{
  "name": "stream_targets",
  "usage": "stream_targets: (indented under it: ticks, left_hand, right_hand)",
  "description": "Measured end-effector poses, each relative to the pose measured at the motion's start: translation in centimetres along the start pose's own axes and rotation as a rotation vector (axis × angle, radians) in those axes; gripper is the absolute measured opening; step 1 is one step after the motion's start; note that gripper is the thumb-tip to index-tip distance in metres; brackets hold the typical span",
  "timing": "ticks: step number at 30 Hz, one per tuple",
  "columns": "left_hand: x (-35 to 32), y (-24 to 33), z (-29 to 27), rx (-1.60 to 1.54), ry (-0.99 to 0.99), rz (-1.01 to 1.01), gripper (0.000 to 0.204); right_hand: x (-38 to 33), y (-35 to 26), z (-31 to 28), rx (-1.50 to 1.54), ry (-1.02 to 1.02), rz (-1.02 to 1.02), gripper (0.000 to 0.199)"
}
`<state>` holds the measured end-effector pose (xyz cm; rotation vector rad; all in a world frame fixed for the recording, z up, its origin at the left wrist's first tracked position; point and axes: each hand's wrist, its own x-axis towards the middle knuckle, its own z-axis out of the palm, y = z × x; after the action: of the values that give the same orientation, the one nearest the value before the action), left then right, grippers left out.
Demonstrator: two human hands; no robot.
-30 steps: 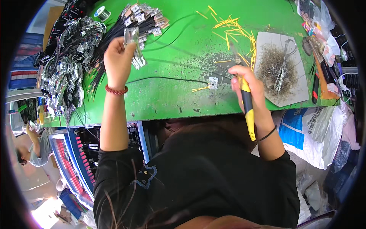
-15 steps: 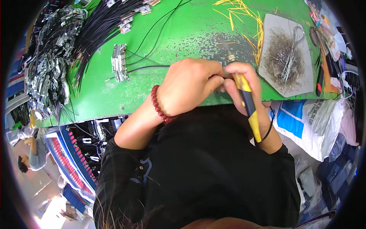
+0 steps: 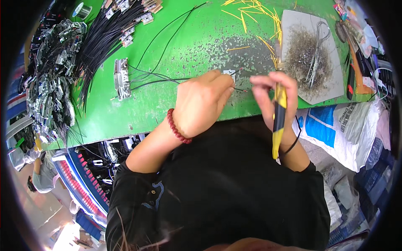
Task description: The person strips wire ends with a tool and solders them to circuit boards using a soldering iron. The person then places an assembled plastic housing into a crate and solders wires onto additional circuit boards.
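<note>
My left hand (image 3: pixel 203 98), with a red bead bracelet at the wrist, is closed on thin black wires (image 3: pixel 167 78). A stripped wire end pokes out past its fingertips, and a small white piece (image 3: pixel 229 74) shows beside them. The wires run left to a silvery metal-cased part (image 3: pixel 122 79) lying on the table. A yellow-and-black soldering iron (image 3: pixel 279 109) is gripped in my right hand (image 3: pixel 289 90), its tip pointing away from me and blurred. Thumb and index finger of that hand stand apart, clear of the wires.
Thin yellow tubes (image 3: pixel 251 11) lie scattered at the back. A grey board (image 3: pixel 293 25) with dark residue and looped solder wire sits right. Piled metal parts (image 3: pixel 54 83), bundled black cables (image 3: pixel 104 37) and a solder spool (image 3: pixel 82 11) crowd the left of the green table (image 3: pixel 188 42).
My hands have separated: the right moved rightward with the iron, now more upright. The left shifted slightly, and the wire end and white piece have come into sight.
</note>
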<state>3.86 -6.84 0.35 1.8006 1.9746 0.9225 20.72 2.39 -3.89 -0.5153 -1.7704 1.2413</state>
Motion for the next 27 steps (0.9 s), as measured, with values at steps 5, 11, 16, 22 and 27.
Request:
stream_targets:
  ticks: [5,11,16,22,27]
  left_hand:
    - [0.0,0.4,0.4,-0.024,0.041,0.013,0.009]
    - [-0.1,0.9,0.7,-0.155,0.116,0.053,0.009]
    - [-0.3,1.1,0.8,-0.275,0.055,-0.078,0.007]
    - [-0.5,1.3,0.7,-0.316,0.044,-0.155,0.007]
    - [-0.7,1.3,1.0,-0.321,0.107,-0.147,0.007]
  right_hand:
    - [-0.5,-0.4,0.4,-0.101,-0.1,-0.004,0.044]
    - [-0.4,-0.8,0.3,-0.009,-0.116,0.05,0.042]
    - [-0.7,-0.6,0.5,0.084,-0.088,0.09,0.04]
    - [-1.1,-0.6,0.6,0.032,-0.054,0.003,0.042]
    - [-1.4,-0.3,0.2,0.067,-0.019,-0.087,0.038]
